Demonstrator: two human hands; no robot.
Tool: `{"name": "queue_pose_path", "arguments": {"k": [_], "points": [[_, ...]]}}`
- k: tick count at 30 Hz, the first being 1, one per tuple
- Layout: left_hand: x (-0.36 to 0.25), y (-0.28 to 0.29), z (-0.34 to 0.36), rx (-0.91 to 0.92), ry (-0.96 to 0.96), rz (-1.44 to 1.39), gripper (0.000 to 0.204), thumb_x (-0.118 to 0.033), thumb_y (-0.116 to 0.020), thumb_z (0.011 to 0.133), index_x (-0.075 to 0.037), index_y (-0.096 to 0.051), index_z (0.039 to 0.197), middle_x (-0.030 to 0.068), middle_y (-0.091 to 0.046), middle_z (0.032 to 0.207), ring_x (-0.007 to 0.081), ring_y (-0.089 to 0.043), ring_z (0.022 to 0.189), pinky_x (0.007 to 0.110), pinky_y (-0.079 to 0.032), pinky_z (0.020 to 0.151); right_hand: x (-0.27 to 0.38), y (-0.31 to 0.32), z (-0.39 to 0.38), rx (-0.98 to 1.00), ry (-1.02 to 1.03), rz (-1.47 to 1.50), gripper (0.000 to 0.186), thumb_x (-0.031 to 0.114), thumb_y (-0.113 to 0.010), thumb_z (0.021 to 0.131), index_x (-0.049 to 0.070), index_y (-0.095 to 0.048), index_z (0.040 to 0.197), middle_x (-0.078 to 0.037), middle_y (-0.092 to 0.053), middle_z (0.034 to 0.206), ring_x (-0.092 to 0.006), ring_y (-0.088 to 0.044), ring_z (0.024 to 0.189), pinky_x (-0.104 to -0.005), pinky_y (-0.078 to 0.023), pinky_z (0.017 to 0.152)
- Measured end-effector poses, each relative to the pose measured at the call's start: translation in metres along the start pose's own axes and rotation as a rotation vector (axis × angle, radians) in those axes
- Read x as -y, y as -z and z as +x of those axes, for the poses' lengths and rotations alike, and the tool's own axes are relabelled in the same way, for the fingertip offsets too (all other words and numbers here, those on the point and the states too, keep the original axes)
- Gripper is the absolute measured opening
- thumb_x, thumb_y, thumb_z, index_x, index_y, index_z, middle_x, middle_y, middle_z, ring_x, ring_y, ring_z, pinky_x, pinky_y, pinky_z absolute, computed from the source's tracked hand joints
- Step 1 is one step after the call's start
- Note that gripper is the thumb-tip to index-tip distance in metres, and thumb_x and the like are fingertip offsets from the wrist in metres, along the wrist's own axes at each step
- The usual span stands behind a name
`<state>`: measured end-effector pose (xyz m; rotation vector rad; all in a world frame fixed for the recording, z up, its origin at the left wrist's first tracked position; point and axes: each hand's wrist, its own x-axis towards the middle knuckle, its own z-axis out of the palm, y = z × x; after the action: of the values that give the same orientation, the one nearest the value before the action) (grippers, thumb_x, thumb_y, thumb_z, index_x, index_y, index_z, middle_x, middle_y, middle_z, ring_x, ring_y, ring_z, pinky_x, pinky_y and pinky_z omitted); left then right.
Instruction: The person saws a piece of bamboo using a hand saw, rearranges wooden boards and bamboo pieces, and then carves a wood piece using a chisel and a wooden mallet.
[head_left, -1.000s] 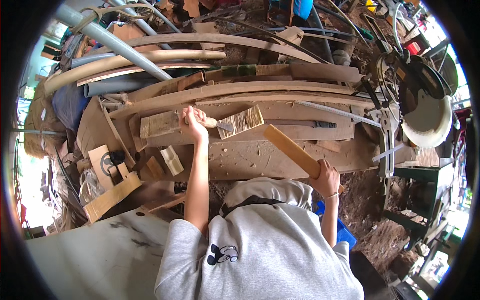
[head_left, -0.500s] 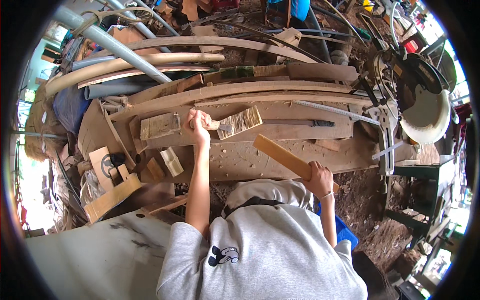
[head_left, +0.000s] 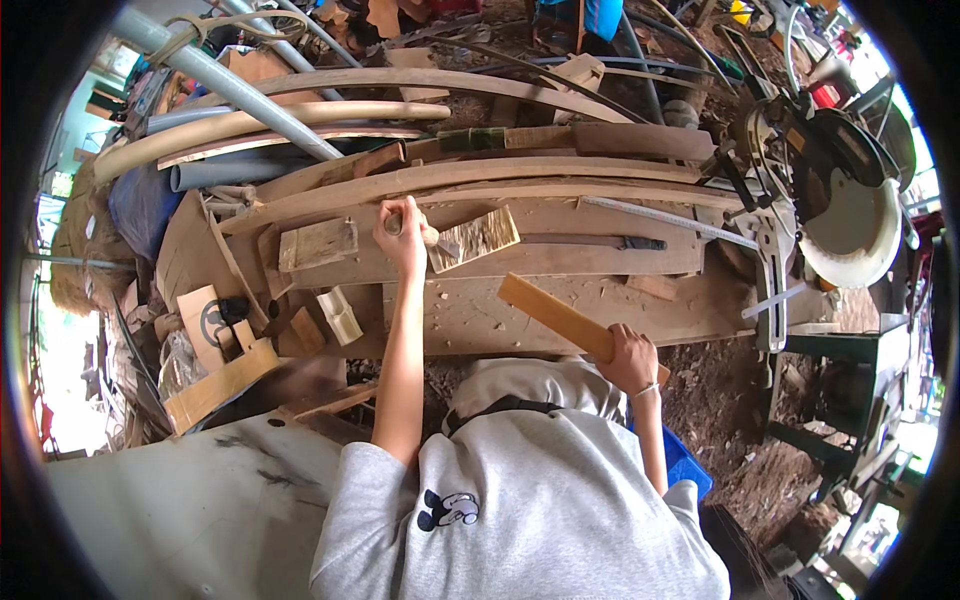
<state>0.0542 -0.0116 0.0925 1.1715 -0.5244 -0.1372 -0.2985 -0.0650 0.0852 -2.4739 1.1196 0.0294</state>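
**Brush on the boards, plank held low**

Head view: the left hand [head_left: 402, 235] is closed around the handle of a wide brush [head_left: 470, 240], whose bristles lie flat on the plank-topped surface [head_left: 560, 255] amid sawdust. The right hand [head_left: 630, 357] is curled tight around one end of a wooden plank [head_left: 555, 315], which slants up and left over the surface's near edge. Offcut blocks [head_left: 318, 243] lie just left of the brush; a mitre saw [head_left: 850, 215] stands at the right end. As I judge it, held by one end only, the plank could tip or swing into the brush arm, and sweeping may knock loose offcuts off the crowded boards.
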Motion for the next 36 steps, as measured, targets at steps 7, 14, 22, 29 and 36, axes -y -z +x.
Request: {"name": "queue_pose_path", "arguments": {"k": [7, 14, 22, 29, 36], "points": [[-0.002, 0.011, -0.008, 0.093, 0.109, 0.176, 0.018, -0.006, -0.056, 0.081, -0.003, -0.044, 0.067, 0.0027, -0.048, 0.055, 0.0084, -0.046, 0.049, 0.022, -0.039, 0.047, 0.009, 0.006, -0.003, -0.076, -0.024, 0.081, 0.039, 0.027, -0.065, 0.058, 0.006, -0.054, 0.089, -0.012, -0.059, 0.085, -0.0264, -0.058, 0.077, -0.0350, -0.044, 0.073], [0.020, 0.004, -0.017, 0.085, 0.225, 0.051, 0.017, -0.004, -0.057, 0.078, -0.004, -0.046, 0.065, -0.0020, -0.047, 0.053, 0.0027, -0.042, 0.047, 0.019, -0.034, 0.043, 0.038, 0.051, 0.028, -0.156, -0.001, 0.329, 0.043, 0.021, -0.073, 0.051, 0.004, -0.052, 0.085, -0.016, -0.059, 0.074, -0.0253, -0.059, 0.067, -0.0328, -0.047, 0.064], [0.023, 0.009, -0.011, 0.156, -0.014, 0.320, 0.019, -0.005, -0.056, 0.078, -0.004, -0.045, 0.063, -0.0018, -0.047, 0.054, 0.0038, -0.044, 0.050, 0.020, -0.034, 0.047, 0.161, 0.099, 0.101, -0.507, 0.186, 0.810, 0.025, 0.004, -0.069, 0.063, 0.001, -0.053, 0.081, -0.006, -0.059, 0.069, -0.0110, -0.056, 0.058, -0.0229, -0.046, 0.052], [0.029, 0.009, -0.005, 0.174, -0.203, 0.393, 0.020, -0.007, -0.057, 0.074, -0.003, -0.044, 0.060, 0.0062, -0.046, 0.052, 0.0098, -0.044, 0.047, 0.024, -0.036, 0.047, 0.177, 0.129, 0.133, -0.762, 0.464, -0.174, 0.023, 0.012, -0.066, 0.059, 0.009, -0.053, 0.077, -0.007, -0.056, 0.069, -0.0230, -0.059, 0.065, -0.0326, -0.045, 0.056], [0.030, 0.005, -0.005, 0.170, -0.249, 0.353, 0.020, -0.002, -0.056, 0.076, -0.004, -0.043, 0.061, -0.0027, -0.043, 0.053, 0.0030, -0.039, 0.051, 0.019, -0.032, 0.049, 0.151, 0.087, 0.136, -0.586, 0.492, -0.416, 0.019, 0.012, -0.065, 0.063, 0.012, -0.055, 0.080, -0.003, -0.058, 0.078, -0.0201, -0.058, 0.071, -0.0311, -0.046, 0.066]]}}
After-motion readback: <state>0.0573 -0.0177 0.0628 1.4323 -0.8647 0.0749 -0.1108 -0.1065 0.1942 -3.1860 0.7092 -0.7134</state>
